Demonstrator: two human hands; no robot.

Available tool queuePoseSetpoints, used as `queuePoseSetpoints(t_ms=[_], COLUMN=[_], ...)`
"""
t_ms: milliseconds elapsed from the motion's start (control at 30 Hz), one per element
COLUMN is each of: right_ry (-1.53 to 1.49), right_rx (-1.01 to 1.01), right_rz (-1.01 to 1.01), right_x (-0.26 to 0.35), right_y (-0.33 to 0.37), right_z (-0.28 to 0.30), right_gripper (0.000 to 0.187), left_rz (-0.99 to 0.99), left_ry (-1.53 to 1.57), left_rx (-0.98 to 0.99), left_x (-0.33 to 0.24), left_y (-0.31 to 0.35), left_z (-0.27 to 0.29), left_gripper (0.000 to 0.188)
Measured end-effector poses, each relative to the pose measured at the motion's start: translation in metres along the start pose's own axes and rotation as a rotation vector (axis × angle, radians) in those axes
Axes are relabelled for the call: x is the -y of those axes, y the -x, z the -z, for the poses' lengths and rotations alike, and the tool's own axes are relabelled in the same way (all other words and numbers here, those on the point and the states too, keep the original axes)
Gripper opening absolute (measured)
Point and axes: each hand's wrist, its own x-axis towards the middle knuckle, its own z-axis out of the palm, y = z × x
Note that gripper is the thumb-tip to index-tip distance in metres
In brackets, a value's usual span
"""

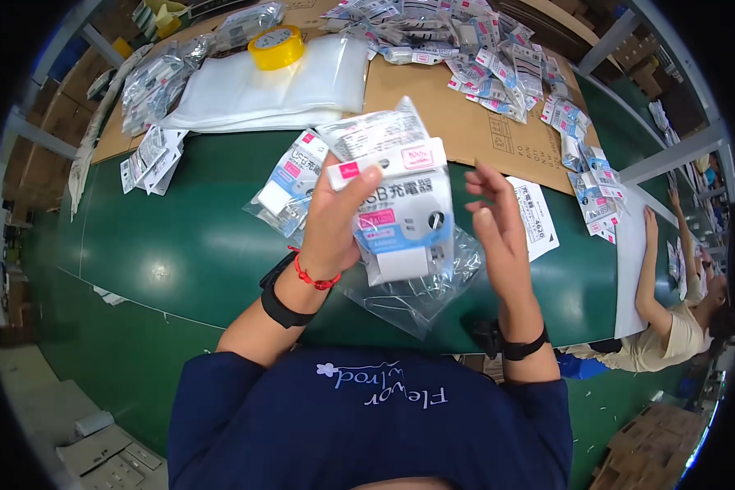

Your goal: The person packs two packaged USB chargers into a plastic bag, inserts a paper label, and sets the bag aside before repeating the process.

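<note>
My left hand (335, 220) grips the header cards of a small stack of charger packs (404, 204), thumb in front. The front pack is a clear bag with a white, blue and pink card and a white charger block at its bottom. Another pack's printed back shows above it. To the right, my right hand (498, 233) is raised with fingers apart and nothing in it. Beneath the packs, a clear plastic bag (416, 306) lies on the green table. More charger packs (282, 188) lie just beyond my left hand, and a white printed label (535, 216) lies beyond my right.
A cardboard sheet (416, 102) covers the far table, bearing a heap of charger packs (498, 65), a stack of clear bags (278, 90) and a yellow tape roll (276, 47). Filled bags (159, 86) and white labels (153, 159) lie left. Another person (670, 327) works at right.
</note>
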Motion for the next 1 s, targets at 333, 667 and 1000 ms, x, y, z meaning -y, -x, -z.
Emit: queuePoseSetpoints(t_ms=[333,667,1000], right_ry=[-0.444,-0.446,-0.526], right_rx=[-0.360,-0.610,-0.494], right_rz=[-0.174,-0.189,-0.264], right_x=[0.007,-0.003,-0.006], right_y=[-0.005,0.028,0.045], right_z=[0.029,0.115,0.125], right_gripper=[0.038,0.036,0.036], left_rz=[-0.304,-0.373,-0.249], left_ry=[-0.789,-1.468,-1.354], left_rx=[0.061,0.470,0.536], left_x=[0.015,0.077,0.064], left_y=[0.004,0.049,0.036], left_z=[0.009,0.004,-0.008], left_gripper=[0.035,0.023,0.009])
